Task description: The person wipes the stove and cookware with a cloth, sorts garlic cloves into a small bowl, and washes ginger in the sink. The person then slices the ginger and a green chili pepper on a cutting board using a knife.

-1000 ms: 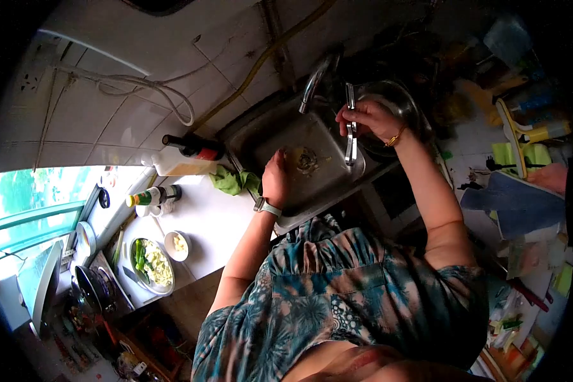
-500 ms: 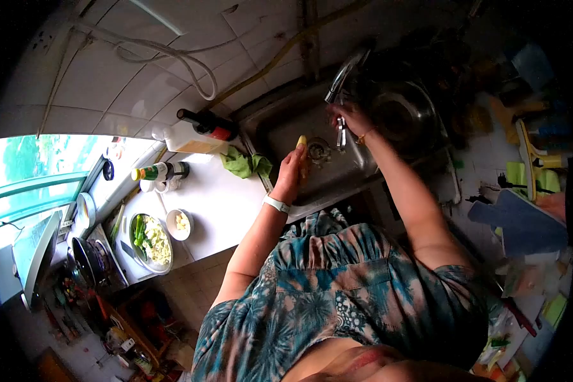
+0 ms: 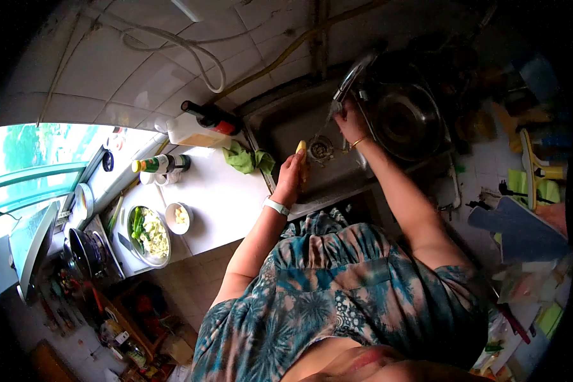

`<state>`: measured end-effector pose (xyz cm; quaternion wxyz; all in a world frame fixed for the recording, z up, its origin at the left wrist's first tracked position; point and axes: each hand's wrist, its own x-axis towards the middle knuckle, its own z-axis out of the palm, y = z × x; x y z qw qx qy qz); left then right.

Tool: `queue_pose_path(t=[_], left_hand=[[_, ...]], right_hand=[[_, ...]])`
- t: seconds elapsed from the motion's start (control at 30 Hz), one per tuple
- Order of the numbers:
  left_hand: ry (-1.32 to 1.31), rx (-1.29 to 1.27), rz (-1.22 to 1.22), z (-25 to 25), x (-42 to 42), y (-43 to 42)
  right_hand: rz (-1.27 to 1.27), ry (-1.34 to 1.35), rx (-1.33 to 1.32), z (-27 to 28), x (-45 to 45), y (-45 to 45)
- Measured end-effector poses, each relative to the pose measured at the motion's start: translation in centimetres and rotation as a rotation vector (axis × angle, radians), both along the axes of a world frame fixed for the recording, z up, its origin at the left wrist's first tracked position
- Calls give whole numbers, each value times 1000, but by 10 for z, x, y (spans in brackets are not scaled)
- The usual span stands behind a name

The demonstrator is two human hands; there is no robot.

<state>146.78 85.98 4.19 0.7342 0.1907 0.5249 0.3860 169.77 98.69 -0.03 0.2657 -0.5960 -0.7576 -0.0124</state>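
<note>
My left hand (image 3: 290, 178) is closed around a long, pale yellow vegetable or root (image 3: 301, 147), its tip sticking up past my fingers over the near left of the sink; its exact kind does not show. Under the faucet (image 3: 351, 79), my right hand (image 3: 350, 123) is bent with its fingers closed. A slim metal tool shaped like a peeler showed below these fingers a moment ago; now it is mostly hidden and dim. A thin stream of water (image 3: 330, 116) falls beside the fingers. Pale scraps lie in the drain (image 3: 321, 149) of the metal sink (image 3: 280, 130).
Left on the white counter (image 3: 226, 197) are a green cloth (image 3: 242, 159), a dark bottle (image 3: 209, 119), a white jug (image 3: 188, 132), a sauce bottle (image 3: 161, 164), a small bowl (image 3: 179, 218) and a larger bowl of cut vegetables (image 3: 153, 237). A round metal basin (image 3: 404, 121) stands right of the sink.
My right hand has shifted slightly beneath the faucet, and the metal tool no longer shows plainly. Water now runs from the spout. My left hand stays nearly in place with the yellow piece.
</note>
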Motion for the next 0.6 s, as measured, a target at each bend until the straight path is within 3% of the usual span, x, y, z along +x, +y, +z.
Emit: queue_pose_path(t=[0.07,0.1,0.3,0.5,0.6], left_hand=[[13,4,-3,3,-1,1],[25,11,-13,3,-1,1],[44,-26,2,3,-2,-1],[-8,-1,14,-10,-5,-5],[18,23,19,-19,-8,-5]], right_hand=[[36,1079,-855,9,-22,-10],[9,1235,-994,20,-29,-13],[-52,1639,-1372,19,-30,-8],[104,1642,-1460,37,-22,-16],[67,1643,-1478,51,-20,-16]])
